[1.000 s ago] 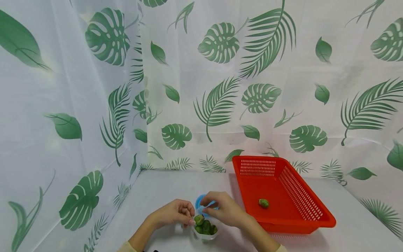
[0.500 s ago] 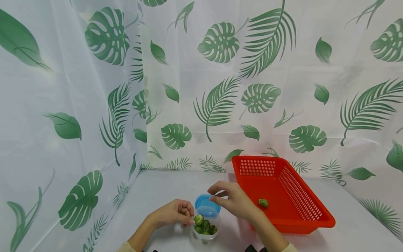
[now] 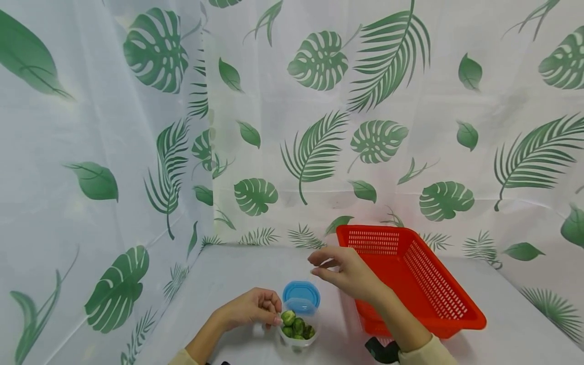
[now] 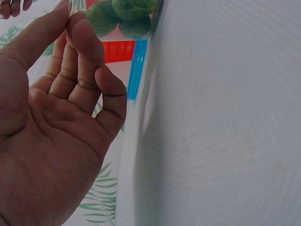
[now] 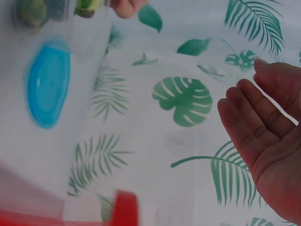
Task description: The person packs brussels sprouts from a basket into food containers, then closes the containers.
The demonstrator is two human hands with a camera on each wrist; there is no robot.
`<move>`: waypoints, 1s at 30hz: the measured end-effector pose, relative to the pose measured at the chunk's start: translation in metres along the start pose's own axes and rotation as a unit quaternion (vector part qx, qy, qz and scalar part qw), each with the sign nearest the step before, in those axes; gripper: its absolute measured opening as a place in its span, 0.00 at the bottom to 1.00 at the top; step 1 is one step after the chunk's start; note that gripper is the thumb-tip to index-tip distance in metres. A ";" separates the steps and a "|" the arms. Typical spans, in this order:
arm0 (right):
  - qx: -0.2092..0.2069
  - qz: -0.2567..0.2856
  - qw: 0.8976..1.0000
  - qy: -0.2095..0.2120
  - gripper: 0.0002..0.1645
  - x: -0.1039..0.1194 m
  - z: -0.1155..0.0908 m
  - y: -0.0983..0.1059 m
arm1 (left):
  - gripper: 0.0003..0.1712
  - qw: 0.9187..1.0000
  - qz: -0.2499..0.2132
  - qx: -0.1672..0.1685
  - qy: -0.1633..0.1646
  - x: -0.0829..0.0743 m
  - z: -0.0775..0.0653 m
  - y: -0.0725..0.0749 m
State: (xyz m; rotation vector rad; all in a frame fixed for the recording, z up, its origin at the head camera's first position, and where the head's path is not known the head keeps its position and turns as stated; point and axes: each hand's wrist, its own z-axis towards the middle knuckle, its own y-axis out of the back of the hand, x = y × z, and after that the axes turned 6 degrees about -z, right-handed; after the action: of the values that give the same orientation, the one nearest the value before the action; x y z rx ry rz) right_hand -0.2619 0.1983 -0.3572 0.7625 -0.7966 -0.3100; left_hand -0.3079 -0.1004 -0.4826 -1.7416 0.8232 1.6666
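A small clear plastic tub (image 3: 297, 345) with several Brussels sprouts (image 3: 298, 326) inside stands on the table. My left hand (image 3: 253, 307) pinches its left rim between thumb and fingertips; the left wrist view shows the hand (image 4: 61, 113) with the sprouts (image 4: 134, 23) behind the clear wall. My right hand (image 3: 351, 272) is raised beside the basket's near left side, fingers loosely bent. Nothing shows between the fingers of this hand (image 5: 268, 127) in the right wrist view. Just behind the tub lies a blue lid (image 3: 301, 292).
A red perforated plastic basket (image 3: 463, 323) stands on the right, partly covered by my right hand and forearm. Leaf-printed white curtains (image 3: 310, 218) hang behind and at the left of the white table (image 3: 246, 263).
My right hand has risen from the tub and lid and moved right, towards the basket. It now hides the single sprout seen in the basket before. The left hand has stayed at the rim.
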 end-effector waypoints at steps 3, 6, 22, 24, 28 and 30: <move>-0.001 -0.012 1.000 0.007 0.14 0.003 0.003 0.010 | 0.11 1.000 0.001 0.004 -0.002 0.000 0.000 0.000; -0.005 -0.024 1.000 0.019 0.14 0.004 0.005 0.018 | 0.11 1.000 0.001 0.007 -0.001 0.001 0.000 0.001; -0.023 -0.072 0.997 -0.010 0.14 -0.010 0.012 0.046 | 0.11 1.000 0.000 0.006 0.007 0.000 0.000 0.002; -0.026 -0.073 0.997 -0.017 0.14 -0.014 0.013 0.049 | 0.11 1.000 0.001 0.006 0.007 -0.001 0.000 0.001; -0.030 -0.076 0.996 -0.031 0.16 -0.020 0.013 0.054 | 0.12 1.000 0.000 0.009 0.001 -0.001 0.000 0.001; -0.029 -0.077 0.996 -0.037 0.16 -0.023 0.013 0.056 | 0.12 1.000 0.000 0.011 -0.005 0.000 -0.001 0.001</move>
State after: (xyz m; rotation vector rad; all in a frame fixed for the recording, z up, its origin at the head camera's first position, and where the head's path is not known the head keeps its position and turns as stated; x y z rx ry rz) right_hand -0.2886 0.2427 -0.3235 0.7633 -0.7967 -0.5002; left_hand -0.3086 -0.1017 -0.4823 -1.7173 0.8345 1.6592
